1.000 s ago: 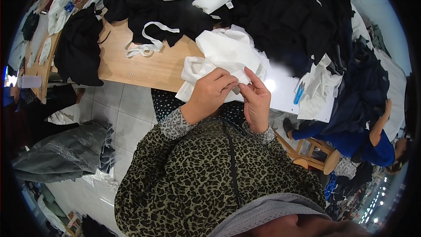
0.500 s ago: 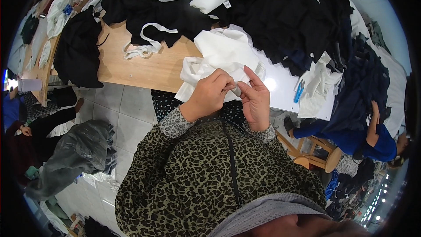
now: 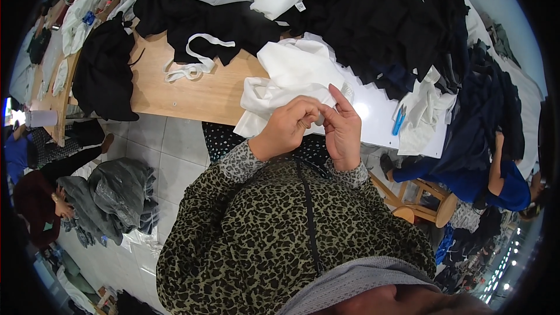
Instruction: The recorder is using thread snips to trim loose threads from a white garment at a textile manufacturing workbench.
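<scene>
Your left hand and right hand met at the near edge of the bench. Both pinched shut on the white cloth, which lay bunched on the wood and the white board. The cloth looked soft, light and floppy, so it would sag and slip. Holding it by an edge or seam seemed best. Black clothes were heaped behind it, with blue snips to the right. The floor was grey tile, and a wooden stool stood close by.
</scene>
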`<state>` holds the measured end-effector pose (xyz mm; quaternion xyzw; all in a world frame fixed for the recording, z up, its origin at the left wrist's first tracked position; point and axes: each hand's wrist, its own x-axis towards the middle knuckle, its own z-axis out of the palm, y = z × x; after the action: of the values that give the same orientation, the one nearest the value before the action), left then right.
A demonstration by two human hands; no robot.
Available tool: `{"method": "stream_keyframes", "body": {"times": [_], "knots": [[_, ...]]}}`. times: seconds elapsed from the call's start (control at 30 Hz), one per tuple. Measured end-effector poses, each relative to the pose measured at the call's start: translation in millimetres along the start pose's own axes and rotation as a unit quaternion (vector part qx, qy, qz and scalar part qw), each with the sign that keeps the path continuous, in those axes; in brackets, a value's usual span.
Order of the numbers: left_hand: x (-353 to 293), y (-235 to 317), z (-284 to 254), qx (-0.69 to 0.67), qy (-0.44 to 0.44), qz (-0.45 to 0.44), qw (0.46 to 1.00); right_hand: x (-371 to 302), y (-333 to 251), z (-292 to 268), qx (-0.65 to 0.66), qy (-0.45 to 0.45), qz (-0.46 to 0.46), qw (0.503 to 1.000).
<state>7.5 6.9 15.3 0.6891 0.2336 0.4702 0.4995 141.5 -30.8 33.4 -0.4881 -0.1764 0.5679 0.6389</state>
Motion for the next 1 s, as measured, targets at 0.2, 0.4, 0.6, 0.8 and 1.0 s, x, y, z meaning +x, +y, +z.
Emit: {"method": "stream_keyframes", "body": {"times": [0.2, 0.4, 0.6, 0.8, 1.0], "knots": [[-15, -3, 7, 0.021, 0.018, -0.08, 0.996, 0, 14, -7, -0.019, 0.013, -0.007, 1.0], [5, 5, -17, 0.025, 0.014, -0.173, 0.984, 5, 12, 6, -0.018, 0.044, -0.056, 0.997], [33, 13, -23, 0.124, -0.021, 0.032, 0.992, 6, 13, -10, -0.161, -0.124, -0.137, 0.97], [38, 15, -18, 0.15, -0.045, 0.013, 0.988, 5, 9, -11, -0.212, -0.154, -0.112, 0.958], [28, 31, -31, 0.271, -0.012, -0.085, 0.959, 13, 0, -17, -0.196, -0.125, -0.08, 0.969]]}}
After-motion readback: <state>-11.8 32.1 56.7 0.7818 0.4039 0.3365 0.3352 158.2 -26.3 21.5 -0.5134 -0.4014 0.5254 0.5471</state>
